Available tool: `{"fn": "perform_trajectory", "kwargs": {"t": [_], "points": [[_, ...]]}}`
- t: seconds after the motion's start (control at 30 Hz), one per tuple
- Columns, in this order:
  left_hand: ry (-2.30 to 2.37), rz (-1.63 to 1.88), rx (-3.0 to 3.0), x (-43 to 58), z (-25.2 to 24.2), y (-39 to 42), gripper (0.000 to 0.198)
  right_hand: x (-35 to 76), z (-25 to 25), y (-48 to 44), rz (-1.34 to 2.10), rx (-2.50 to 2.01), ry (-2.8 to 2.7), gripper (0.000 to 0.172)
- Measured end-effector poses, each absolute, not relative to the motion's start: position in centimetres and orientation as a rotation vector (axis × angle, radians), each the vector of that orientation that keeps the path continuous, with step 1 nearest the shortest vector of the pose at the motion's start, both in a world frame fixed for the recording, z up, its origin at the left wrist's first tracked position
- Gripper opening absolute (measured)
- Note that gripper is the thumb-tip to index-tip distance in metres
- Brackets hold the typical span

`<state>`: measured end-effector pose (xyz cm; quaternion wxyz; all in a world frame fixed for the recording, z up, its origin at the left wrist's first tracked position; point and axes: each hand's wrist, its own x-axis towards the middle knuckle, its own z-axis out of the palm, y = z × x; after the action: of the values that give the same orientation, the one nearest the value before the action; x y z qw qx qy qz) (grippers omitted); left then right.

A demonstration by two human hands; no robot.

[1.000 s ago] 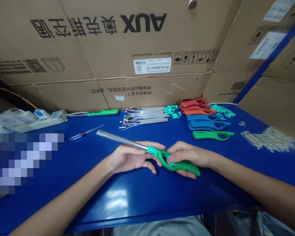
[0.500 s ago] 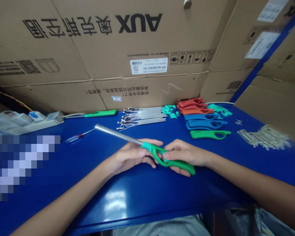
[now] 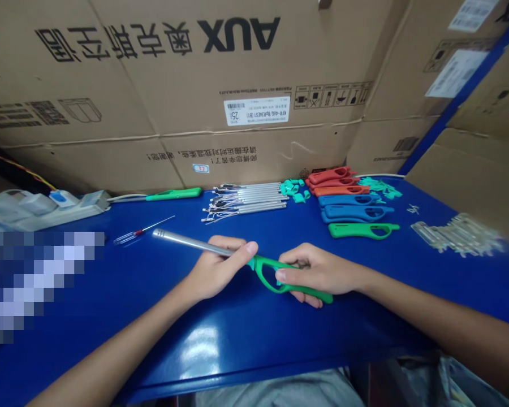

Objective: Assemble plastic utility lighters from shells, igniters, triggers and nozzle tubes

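The left hand [image 3: 216, 271] pinches the metal tube [image 3: 190, 243] beside the green handle [image 3: 311, 292]; the right hand [image 3: 318, 268] is closed around that handle, thumb at its opening. The held piece [image 3: 260, 271] is above the table [image 3: 254, 339], towards the near edge, its tube and handle apparently joined. One green unit [image 3: 178, 194] near the far edge looks complete; the loose tubes [image 3: 258, 198], teal clips [image 3: 300, 197] and coloured handles [image 3: 343, 212] there appear unassembled.

1 green-handled lighter [image 3: 266, 261] is held aslant; its silver tube [image 3: 193, 242] points left.
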<state>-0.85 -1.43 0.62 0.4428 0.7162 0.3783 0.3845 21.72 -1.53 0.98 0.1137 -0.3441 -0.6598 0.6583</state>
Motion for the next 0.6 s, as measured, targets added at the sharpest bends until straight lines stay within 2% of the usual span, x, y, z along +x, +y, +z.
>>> {"fn": "perform_trajectory", "kwargs": {"t": [0.07, 0.27, 0.6], "points": [[0.925, 0.894, 1.68, -0.7, 0.1, -1.5, 0.062, 21.7, 0.9, -1.6, 1.927, -1.009, -1.941, 0.054], [0.835, 0.822, 1.336, 0.3, -1.1, -1.6, 0.061, 21.8, 0.7, -1.5, 1.906, -1.082, -1.95, 0.055], [0.813, 0.778, 1.217, 1.0, -1.0, -1.9, 0.058, 21.6, 0.4, -1.5, 1.896, -1.113, -1.959, 0.055]]}}
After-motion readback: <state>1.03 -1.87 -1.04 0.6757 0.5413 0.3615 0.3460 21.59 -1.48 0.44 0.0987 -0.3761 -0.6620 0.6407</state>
